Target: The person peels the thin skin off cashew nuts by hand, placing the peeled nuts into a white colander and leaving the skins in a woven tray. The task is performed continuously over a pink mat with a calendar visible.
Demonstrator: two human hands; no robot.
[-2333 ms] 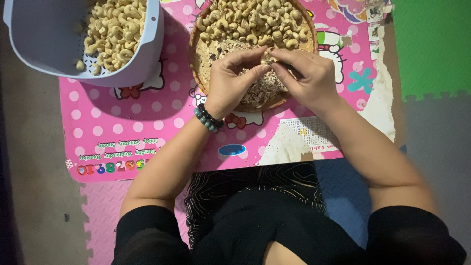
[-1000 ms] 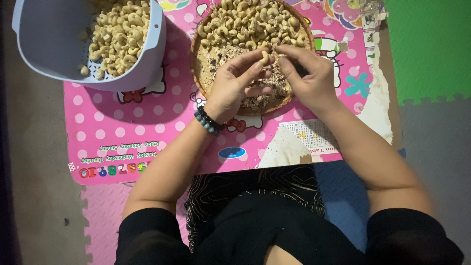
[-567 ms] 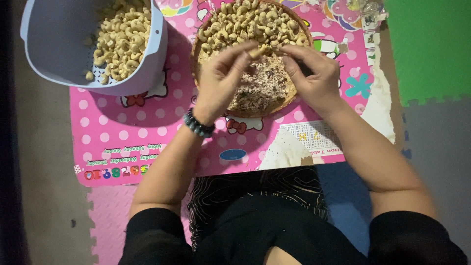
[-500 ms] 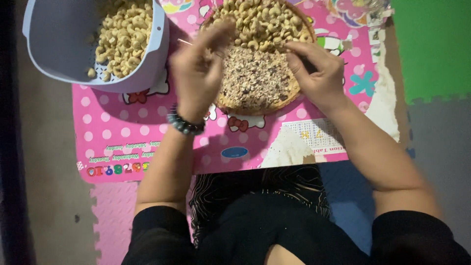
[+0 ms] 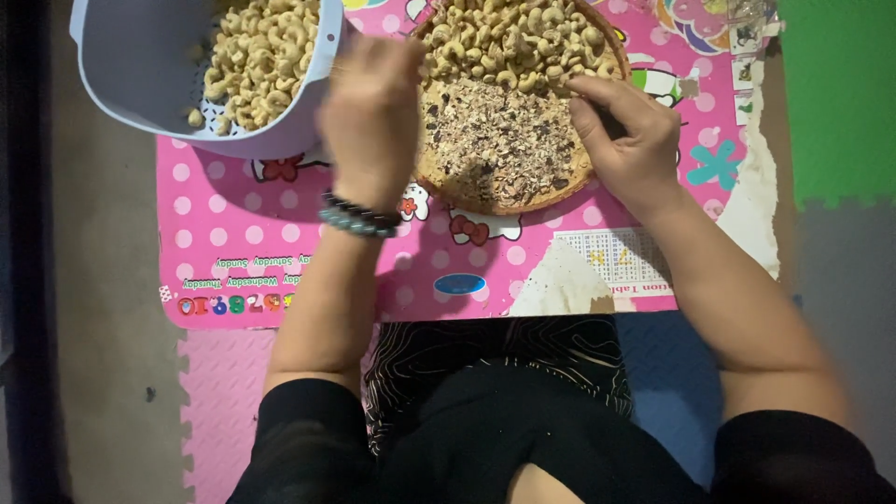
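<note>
Here my left hand, blurred at upper centre so I cannot tell its finger state, hangs between the white bowl and round tray, while my right hand pinches its fingertips by the cashews; a kernel could drop onto the pink mat.

Blue oval label – pink mat

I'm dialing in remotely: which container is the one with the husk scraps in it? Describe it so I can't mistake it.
Start at the pink polka-dot mat on the floor. At its far edge sit two containers: a pale plastic colander on the left and a round woven tray right of it, between the left hand and right hand. The tray is the one: shallow, brown, cashews at its far side, dark flaky scraps nearer.
</note>
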